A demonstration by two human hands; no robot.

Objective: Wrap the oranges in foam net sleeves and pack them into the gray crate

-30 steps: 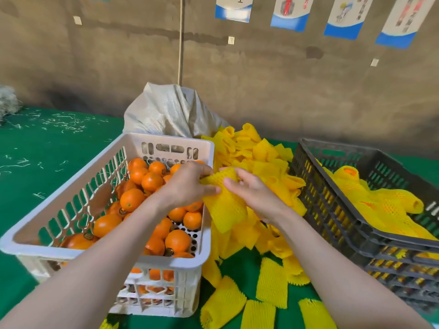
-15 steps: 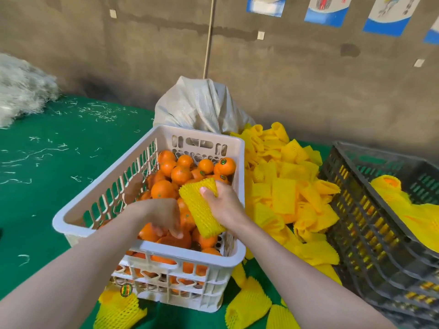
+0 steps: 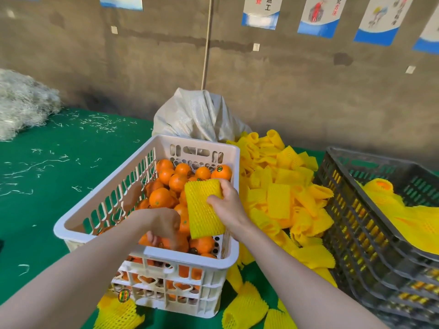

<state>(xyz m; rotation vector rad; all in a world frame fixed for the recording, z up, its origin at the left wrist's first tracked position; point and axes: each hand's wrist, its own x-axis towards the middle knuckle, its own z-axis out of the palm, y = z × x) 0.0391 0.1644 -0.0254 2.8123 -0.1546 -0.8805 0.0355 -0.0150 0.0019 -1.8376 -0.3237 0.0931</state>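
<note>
Left hand [image 3: 164, 227] is down inside the white crate [image 3: 147, 251] at its near end, fingers curled over the near orange [image 3: 164, 246]; it is motion-blurred, but it reads to me as a grip. Right hand [image 3: 226, 203] is over the same crate, thumb and fingers pinching a flat yellow foam net sleeve [image 3: 203, 207] by its right edge, so the sleeve hangs tilted above the fruit. Loose oranges [image 3: 161, 198] fill the white crate. Several carry small round stickers with print too small for me to read. A round green-and-orange sticker [image 3: 124, 295] sits low on the crate's front wall, also unreadable. The gray crate [image 3: 356, 233] stands at the right, apart from the white one, with wrapped oranges [image 3: 380, 193] in yellow netting inside it. Between the two crates lies a pile of sleeves [image 3: 278, 200], and more are scattered on the green cover [image 3: 59, 186] at the white crate's foot. A white woven sack [image 3: 199, 117] stands behind the white crate against the wall. Whitish shreds [image 3: 21, 103] are heaped at far left, with stray strands across the green. Posters [image 3: 261, 10] with blue bottom bands hang on the wall. On one I read black characters "返工"; the red writing on the others is too blurred. A cord [image 3: 206, 43] hangs down the wall.
</note>
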